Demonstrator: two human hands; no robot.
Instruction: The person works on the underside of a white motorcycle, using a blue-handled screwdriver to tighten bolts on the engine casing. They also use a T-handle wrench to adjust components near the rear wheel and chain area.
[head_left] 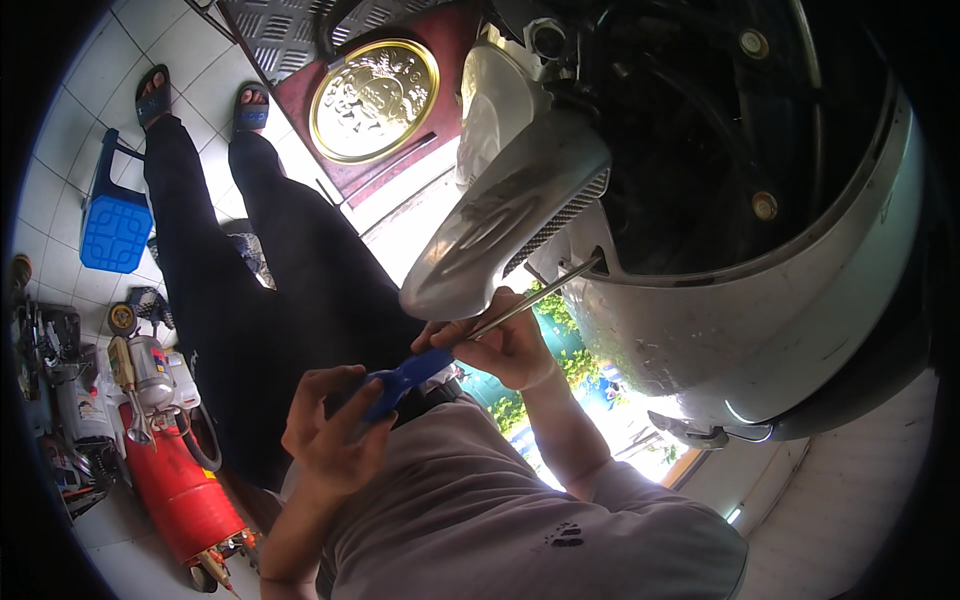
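A screwdriver with a blue handle and a long metal shaft slants up across the middle of the view. My left hand is closed around the handle. Further along, my right hand pinches the shaft close to where it leaves the handle. The shaft's tip reaches the edge of a small dark slot in a grey-white curved body panel, which looks like part of a motor scooter; how deep it goes I cannot tell. Just above my right hand juts a silver-grey plastic cover with a ribbed edge.
Dark inner parts and tubes fill the panel's opening. A round gold embossed plate lies on a dark red surface beside metal tread plate. At left stand a blue plastic stool, a red cylinder tank and a silver spray-gun-like canister.
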